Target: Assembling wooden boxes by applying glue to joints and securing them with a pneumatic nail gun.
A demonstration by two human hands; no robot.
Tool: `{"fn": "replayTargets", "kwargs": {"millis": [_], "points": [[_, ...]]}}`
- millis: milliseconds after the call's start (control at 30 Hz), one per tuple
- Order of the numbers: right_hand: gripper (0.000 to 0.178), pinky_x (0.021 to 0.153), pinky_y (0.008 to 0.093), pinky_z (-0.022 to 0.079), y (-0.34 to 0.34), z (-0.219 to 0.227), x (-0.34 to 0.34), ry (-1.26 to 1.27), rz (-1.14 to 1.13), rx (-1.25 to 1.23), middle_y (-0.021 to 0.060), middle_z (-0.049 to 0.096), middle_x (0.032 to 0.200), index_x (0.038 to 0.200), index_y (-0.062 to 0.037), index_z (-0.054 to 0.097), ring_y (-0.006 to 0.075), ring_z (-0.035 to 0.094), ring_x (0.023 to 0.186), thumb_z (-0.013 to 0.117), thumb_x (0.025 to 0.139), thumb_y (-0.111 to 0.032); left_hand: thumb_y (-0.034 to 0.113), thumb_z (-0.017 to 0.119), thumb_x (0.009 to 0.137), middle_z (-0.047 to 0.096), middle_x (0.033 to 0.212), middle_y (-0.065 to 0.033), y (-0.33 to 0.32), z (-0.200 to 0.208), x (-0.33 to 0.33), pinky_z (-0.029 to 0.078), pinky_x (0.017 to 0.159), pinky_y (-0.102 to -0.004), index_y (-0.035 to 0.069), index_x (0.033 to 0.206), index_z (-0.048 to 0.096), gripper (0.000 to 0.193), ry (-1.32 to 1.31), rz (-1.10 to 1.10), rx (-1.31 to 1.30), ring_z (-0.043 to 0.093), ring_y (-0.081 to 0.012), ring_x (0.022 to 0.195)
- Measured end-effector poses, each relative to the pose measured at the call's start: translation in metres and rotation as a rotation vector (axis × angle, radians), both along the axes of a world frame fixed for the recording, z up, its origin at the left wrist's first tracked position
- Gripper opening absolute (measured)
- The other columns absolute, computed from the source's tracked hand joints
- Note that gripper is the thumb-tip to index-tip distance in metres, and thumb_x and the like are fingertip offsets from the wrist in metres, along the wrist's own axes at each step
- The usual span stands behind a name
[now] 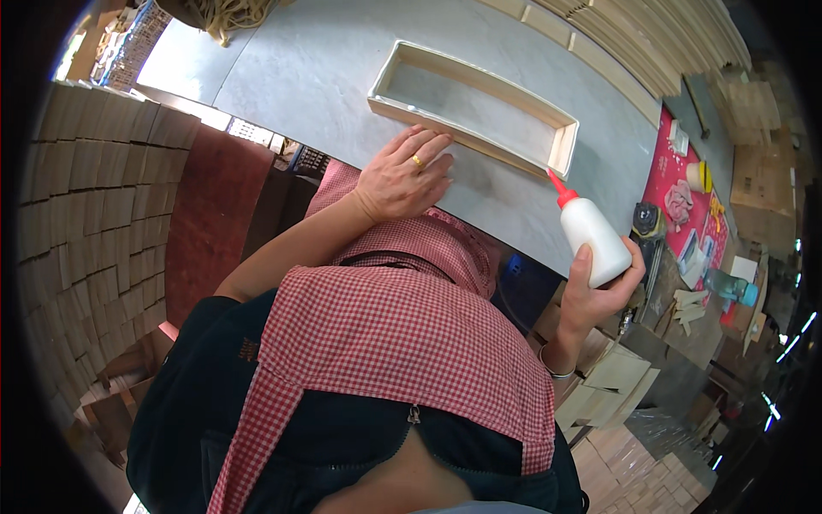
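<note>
Apparently for aim, right hand (604,291) grips white bottle (592,236), red nozzle (561,190) at corner of wooden frame (488,148) on grey table (308,86); left hand (404,171), loosely bent beside it, grips nothing, perhaps steadying.

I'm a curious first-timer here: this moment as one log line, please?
left hand: beside wooden frame | right hand: holds white bottle | red nozzle: at near-right corner | frame: on grey table

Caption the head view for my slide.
Right hand holds a white bottle at a wooden frame, left hand nearby.
</note>
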State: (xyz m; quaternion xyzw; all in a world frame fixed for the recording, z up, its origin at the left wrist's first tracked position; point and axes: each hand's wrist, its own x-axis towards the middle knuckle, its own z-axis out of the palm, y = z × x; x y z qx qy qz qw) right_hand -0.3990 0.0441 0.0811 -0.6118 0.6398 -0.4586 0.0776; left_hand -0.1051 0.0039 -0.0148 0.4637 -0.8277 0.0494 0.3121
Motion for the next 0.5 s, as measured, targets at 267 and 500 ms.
{"fn": "replayTargets", "kwargs": {"millis": [267,500], "points": [[0.053,0.084,0.0396,0.053,0.002,0.001,-0.021,-0.053,-0.105,0.011,0.0159,0.06,0.118,0.125,-0.0021,0.053,0.0291,0.06,0.099,0.075,0.08,-0.018,0.023,0.07,0.086,0.055,0.138,-0.013,-0.003,-0.001,-0.001,0.039,0.115,-0.0416,0.006,0.108,0.067,0.028,-0.015,-0.006,-0.005,0.054,-0.0275,0.127],[0.045,0.085,0.0386,0.052,-0.053,0.003,-0.07,-0.33,-0.353,-0.061,0.0189,0.058,0.118,0.121,-0.0019,0.053,0.028,0.06,0.099,0.072,0.086,-0.022,0.011,0.073,0.081,0.057,0.138,-0.015,0.007,0.011,-0.003,0.046,0.106,-0.0452,0.004,0.105,0.068,0.025,0.133,-0.021,0.101,0.056,-0.0335,0.123]]}}
